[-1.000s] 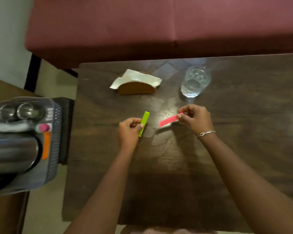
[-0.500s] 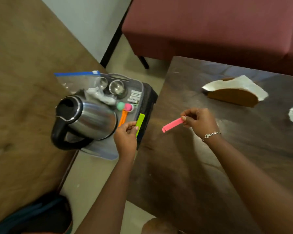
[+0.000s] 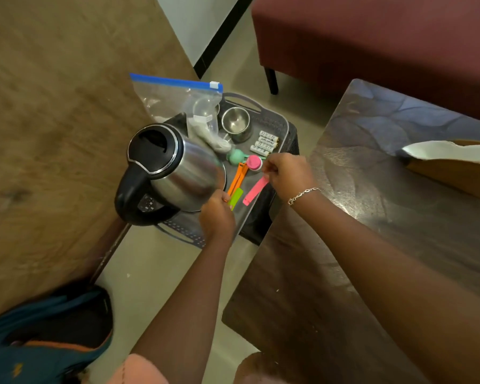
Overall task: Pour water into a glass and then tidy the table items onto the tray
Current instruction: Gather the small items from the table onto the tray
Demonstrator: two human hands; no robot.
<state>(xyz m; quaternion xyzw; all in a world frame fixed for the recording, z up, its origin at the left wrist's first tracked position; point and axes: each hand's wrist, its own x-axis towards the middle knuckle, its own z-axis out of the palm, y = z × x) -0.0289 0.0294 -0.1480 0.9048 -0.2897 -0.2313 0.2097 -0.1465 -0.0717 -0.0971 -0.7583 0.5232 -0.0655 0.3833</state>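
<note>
Tray (image 3: 275, 121): grey, perforated walls, standing between a light wooden table (image 3: 53, 120) and a dark table (image 3: 385, 217).

Contents:
- steel kettle (image 3: 178, 167), black lid and handle, at the near left
- steel cup (image 3: 235, 123) at the far side
- clear zip bag (image 3: 178, 98), blue seal, leaning over the far left rim
- four batteries (image 3: 265, 142), side by side
- two round caps, one green (image 3: 236, 156), one pink (image 3: 254, 162)
- orange clip (image 3: 237, 177), beside the kettle

Left hand (image 3: 216, 214): fingers pinch the near end of the green clip (image 3: 236, 197), which is just beside the orange clip.

Right hand (image 3: 287, 173), bracelet (image 3: 302, 194) at the wrist: fingertips pinch the far end of the pink clip (image 3: 257, 189), tilted over the tray floor.

Whether either held clip touches the tray cannot be told.

Napkin holder (image 3: 452, 162): on the dark table, far right.
</note>
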